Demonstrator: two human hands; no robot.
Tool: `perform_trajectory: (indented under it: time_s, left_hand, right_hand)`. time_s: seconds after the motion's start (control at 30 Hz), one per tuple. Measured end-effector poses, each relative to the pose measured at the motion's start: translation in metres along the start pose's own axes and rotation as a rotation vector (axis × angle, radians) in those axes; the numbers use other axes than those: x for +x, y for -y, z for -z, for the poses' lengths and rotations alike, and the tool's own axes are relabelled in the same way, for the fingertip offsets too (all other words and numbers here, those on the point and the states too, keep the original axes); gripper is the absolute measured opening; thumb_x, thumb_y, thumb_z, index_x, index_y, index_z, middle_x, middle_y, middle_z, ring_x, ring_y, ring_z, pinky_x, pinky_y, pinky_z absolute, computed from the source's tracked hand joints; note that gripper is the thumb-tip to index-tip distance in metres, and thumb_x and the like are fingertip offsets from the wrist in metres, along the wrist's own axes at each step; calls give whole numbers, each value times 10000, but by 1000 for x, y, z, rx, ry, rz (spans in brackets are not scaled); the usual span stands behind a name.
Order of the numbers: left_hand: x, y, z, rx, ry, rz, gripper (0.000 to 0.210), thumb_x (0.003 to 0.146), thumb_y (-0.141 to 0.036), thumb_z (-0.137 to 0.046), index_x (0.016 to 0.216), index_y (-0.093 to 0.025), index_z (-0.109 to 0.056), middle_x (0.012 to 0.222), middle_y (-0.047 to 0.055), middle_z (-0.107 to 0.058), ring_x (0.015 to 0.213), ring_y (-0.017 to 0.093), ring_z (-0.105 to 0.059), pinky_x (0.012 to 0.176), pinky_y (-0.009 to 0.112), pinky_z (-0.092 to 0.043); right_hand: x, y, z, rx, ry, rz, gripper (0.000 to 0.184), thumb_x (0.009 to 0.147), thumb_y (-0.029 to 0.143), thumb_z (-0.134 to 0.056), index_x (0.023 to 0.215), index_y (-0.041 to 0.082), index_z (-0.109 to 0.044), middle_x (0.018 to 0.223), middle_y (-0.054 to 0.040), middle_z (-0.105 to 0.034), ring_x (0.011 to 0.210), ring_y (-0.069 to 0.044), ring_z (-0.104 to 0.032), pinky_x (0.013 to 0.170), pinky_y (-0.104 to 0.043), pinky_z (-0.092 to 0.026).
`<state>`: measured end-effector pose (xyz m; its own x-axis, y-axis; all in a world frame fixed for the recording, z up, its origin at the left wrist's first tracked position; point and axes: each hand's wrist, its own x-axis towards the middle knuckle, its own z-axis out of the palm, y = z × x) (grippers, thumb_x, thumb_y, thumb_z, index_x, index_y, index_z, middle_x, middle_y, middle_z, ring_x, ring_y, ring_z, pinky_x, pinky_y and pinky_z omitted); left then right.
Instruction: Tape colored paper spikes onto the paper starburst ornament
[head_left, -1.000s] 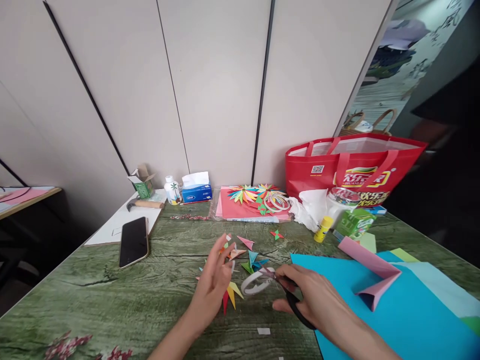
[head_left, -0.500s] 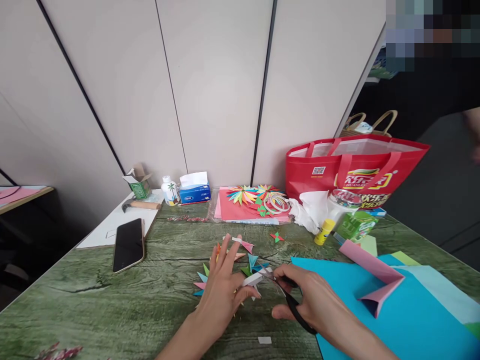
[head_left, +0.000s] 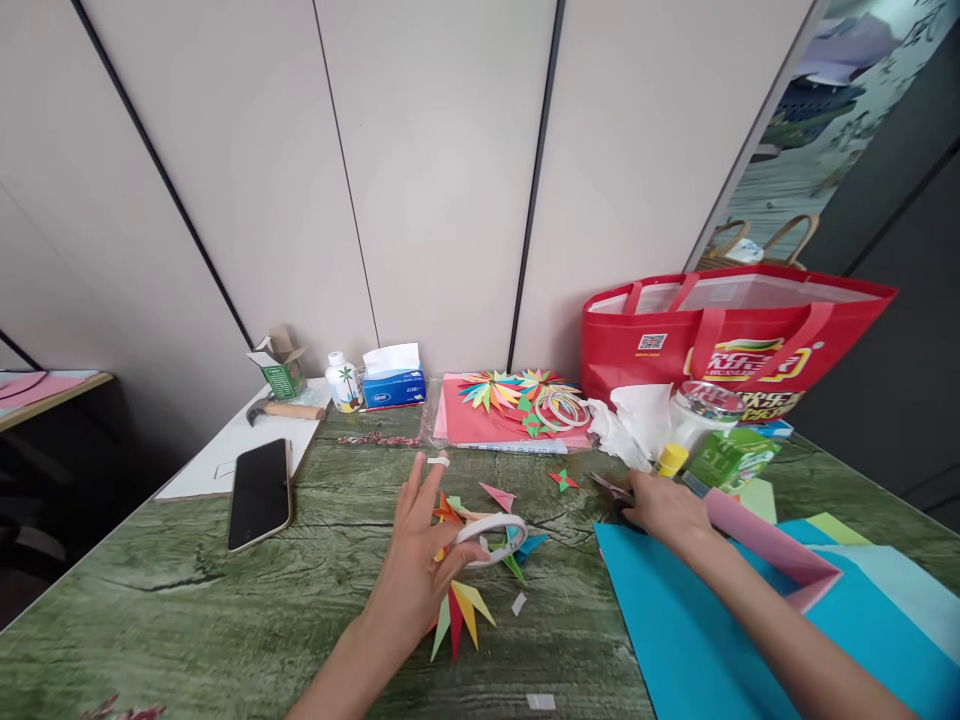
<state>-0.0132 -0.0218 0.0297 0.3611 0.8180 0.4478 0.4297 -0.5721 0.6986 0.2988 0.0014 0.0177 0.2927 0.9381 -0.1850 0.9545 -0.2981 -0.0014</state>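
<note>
My left hand (head_left: 412,555) pinches a roll of white tape (head_left: 491,522) between thumb and fingers. A short strip of white tape (head_left: 438,461) sticks to its raised fingertips. Underneath and around that hand lie folded paper points (head_left: 463,608) in several colours, partly hidden by it. My right hand (head_left: 666,510) is closed on a pair of scissors (head_left: 611,488) low over the table, beside the yellow-capped glue stick (head_left: 672,459). The blades point left, and most of the handles are covered. A small red and green paper star (head_left: 562,481) lies left of the blades.
Blue paper (head_left: 675,630) and a folded pink strip (head_left: 772,545) lie at right. Behind stand a red bag (head_left: 645,335), a clear jar (head_left: 701,410), crumpled tissue (head_left: 637,415) and a tissue box (head_left: 394,388). A phone (head_left: 260,495) and a hammer (head_left: 289,409) are at left.
My right hand has moved the scissors away from the tape, to the right and farther back. The tape roll now shows its round face. The person at upper right is out of view.
</note>
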Motion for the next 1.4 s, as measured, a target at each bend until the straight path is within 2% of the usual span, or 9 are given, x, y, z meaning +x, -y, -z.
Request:
perform_trajectory:
  time_s: [0.17,0.33,0.43,0.57,0.73,0.87,1.03,1.23,1.4]
  left_hand:
    - [1,-1,-2,62,43,91,251,807,-336,-515,707,-238,-722,1489,15,-182,1353,316,-46,1024,533,-218]
    - [5,1,-9,42,47,96,277,809,-345,-509,681,-225,-724,1480,33,-219,1349,316,-93,1021,499,-243]
    - [5,2,-9,-10,50,133,234,779,-372,-545,750,-245,-738,1468,48,-250,1344,331,-105,1020,507,-237]
    - [5,3,1,-224,-46,289,367,728,-425,-597,1061,-282,-653,1432,84,-333,1316,326,-229,1029,487,-234]
    - [9,3,12,-928,-23,500,497,789,-539,-434,1178,-255,-557,1365,104,-441,1208,335,-422,921,466,-395]
    - [13,4,14,-1284,36,617,580,815,-589,-282,1215,-241,-517,1378,119,-421,1190,344,-437,879,498,-418]
    - [14,1,14,-1410,54,646,598,823,-588,-253,1243,-230,-484,1364,126,-439,1183,349,-440,853,506,-428]
    - [13,0,18,-1457,-5,665,621,825,-590,-239,1259,-201,-451,1356,150,-440,1200,356,-413,846,543,-419]
    - [14,3,20,-1448,-34,664,602,831,-578,-246,1264,-204,-436,1357,150,-438,1210,348,-402,859,560,-406]
  right_hand:
    - [-11,21,15,53,-8,113,308,785,181,-515,1082,129,-579,998,-188,-637,956,-335,-589,744,-411,-436]
    - [-56,68,25,884,246,790,328,781,351,-551,1086,231,-575,1109,-37,-610,930,-194,-590,726,-250,-479]
    - [-64,78,20,966,201,723,235,810,367,-501,851,165,-614,777,-23,-659,704,-162,-595,601,-227,-461]
    - [-40,41,16,761,24,582,249,839,318,-427,971,171,-577,785,-42,-668,671,-177,-605,609,-259,-446]
    - [-3,-23,9,152,-95,140,249,787,190,-445,977,168,-606,781,-103,-681,764,-266,-636,573,-284,-405]
    - [1,-27,4,-53,-141,52,254,784,184,-468,982,157,-625,829,-149,-678,795,-314,-636,571,-310,-396]
    - [-17,21,14,429,-221,310,206,805,306,-477,844,197,-647,812,-67,-690,718,-223,-635,624,-291,-445]
    - [-42,89,13,1176,311,542,306,734,441,-580,818,155,-649,729,-34,-644,650,-152,-576,583,-256,-479]
    - [-48,117,2,1454,478,522,311,693,444,-640,788,148,-654,738,-27,-625,697,-137,-567,604,-243,-480]
